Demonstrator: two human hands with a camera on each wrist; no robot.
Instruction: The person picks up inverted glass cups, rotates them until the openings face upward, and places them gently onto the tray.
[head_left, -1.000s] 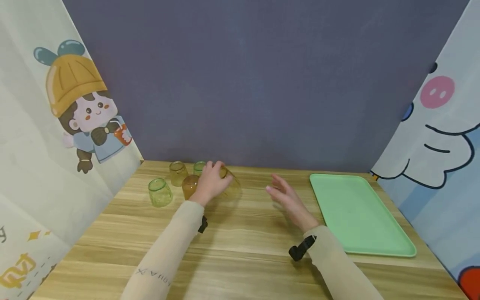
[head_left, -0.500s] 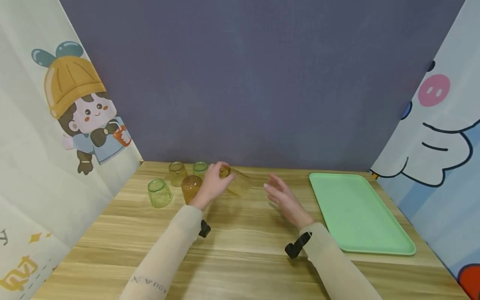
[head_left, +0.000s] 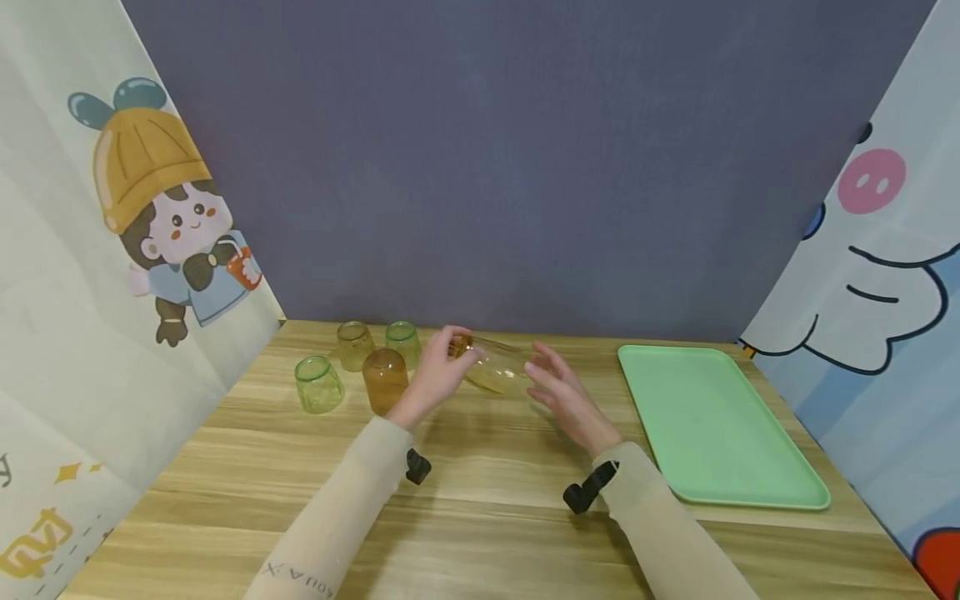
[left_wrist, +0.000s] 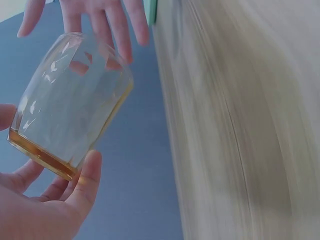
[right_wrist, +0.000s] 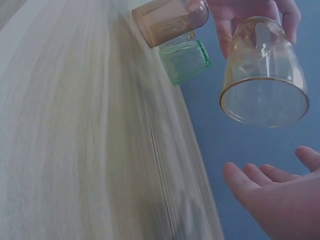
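Note:
My left hand [head_left: 437, 373] grips a clear, amber-tinted drinking glass [head_left: 495, 367] at its base, above the table. The glass lies tilted on its side, its mouth pointing right, as the left wrist view of the glass [left_wrist: 75, 100] also shows. My right hand [head_left: 572, 402] is close to the rim, fingers extended and spread. In the right wrist view, a gap separates the right hand [right_wrist: 285, 200] from the glass's rim [right_wrist: 265, 122]. Just left of my left hand, a brown glass [head_left: 386, 383] stands upside down on the wooden table.
A light green glass [head_left: 319, 387], a yellowish glass [head_left: 356, 348] and a green glass [head_left: 402, 337] stand at the table's back left. On the right lies a flat green tray [head_left: 735, 425]. A dark grey panel [head_left: 495, 167] rises behind the table [head_left: 465, 517].
The left hand has shifted slightly right, and the glass it holds has tipped further over, its mouth swinging toward the right hand. The right hand has edged slightly left.

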